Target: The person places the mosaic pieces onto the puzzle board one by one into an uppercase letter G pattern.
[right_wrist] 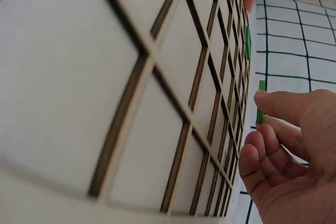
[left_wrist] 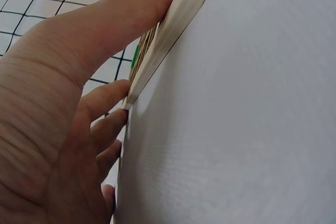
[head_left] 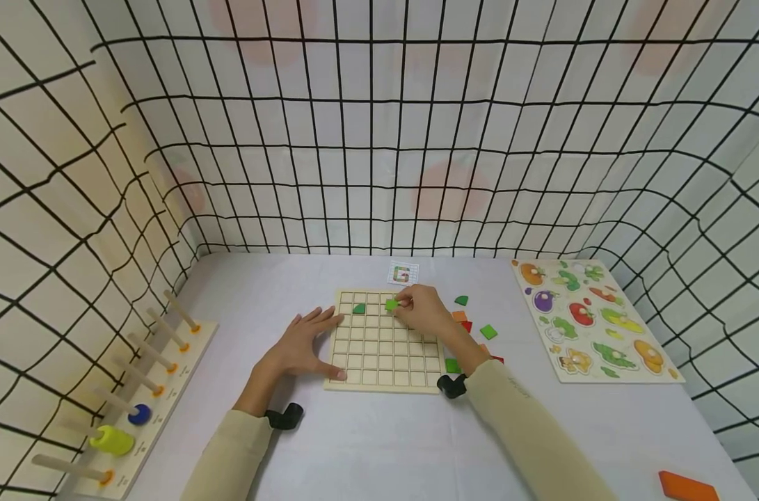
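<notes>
Right hand (head_left: 424, 309) pinches green square (head_left: 391, 305) at grid board's (head_left: 385, 388) 12 o'clock.
Left hand (head_left: 300, 346) spread, touching 9 o'clock edge; picture card (head_left: 403, 273) past 12; peg rack (head_left: 171, 390) at 8–9, print too small to read.

The grid board (head_left: 385, 390) is pale wood, checked with brown-edged squares. Its far-left quarter-round tile (head_left: 359, 308) is dark green; the square tile (head_left: 391, 305) farther right is bright green. The right-hand vegetable puzzle (head_left: 636, 376) mixes purple, red, orange, yellow and green on cream. Black netting (head_left: 371, 101) makes squares.
</notes>
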### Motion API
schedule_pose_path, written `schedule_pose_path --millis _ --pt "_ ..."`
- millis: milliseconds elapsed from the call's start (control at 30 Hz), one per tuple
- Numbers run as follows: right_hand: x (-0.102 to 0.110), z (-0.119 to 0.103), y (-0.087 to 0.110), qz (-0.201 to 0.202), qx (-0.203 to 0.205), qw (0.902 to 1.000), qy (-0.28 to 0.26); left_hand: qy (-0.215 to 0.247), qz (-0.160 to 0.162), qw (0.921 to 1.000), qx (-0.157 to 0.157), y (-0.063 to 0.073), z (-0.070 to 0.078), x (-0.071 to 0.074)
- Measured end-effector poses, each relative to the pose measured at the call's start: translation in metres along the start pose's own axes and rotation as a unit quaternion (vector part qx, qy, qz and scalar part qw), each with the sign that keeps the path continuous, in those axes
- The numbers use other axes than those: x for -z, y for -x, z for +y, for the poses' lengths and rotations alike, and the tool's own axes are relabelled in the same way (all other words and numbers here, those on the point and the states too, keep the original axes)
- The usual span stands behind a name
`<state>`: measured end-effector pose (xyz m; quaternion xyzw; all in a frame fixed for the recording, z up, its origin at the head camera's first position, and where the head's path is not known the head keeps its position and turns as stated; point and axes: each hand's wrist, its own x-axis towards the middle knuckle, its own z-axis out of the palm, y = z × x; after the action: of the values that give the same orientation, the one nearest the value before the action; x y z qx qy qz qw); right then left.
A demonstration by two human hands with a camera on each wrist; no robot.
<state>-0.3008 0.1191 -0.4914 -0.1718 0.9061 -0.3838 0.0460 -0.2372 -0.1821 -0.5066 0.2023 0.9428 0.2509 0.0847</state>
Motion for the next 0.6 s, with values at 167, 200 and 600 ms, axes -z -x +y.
schedule_pose_path --millis 167,200,600 --pt "-0.011 -0.005 -0.007 -0.011 0.019 0.9997 -0.007 0.002 -0.001 1.0000 0.002 0.000 0.001 0.000" --pt "-0.013 -0.007 -0.008 -0.013 0.020 0.9997 -0.007 0.002 -0.001 1.0000 0.003 0.000 0.001 0.000" --pt "-0.023 -0.013 -0.016 -0.022 0.012 0.9994 0.022 -0.001 -0.002 1.0000 0.008 0.000 0.003 0.002"
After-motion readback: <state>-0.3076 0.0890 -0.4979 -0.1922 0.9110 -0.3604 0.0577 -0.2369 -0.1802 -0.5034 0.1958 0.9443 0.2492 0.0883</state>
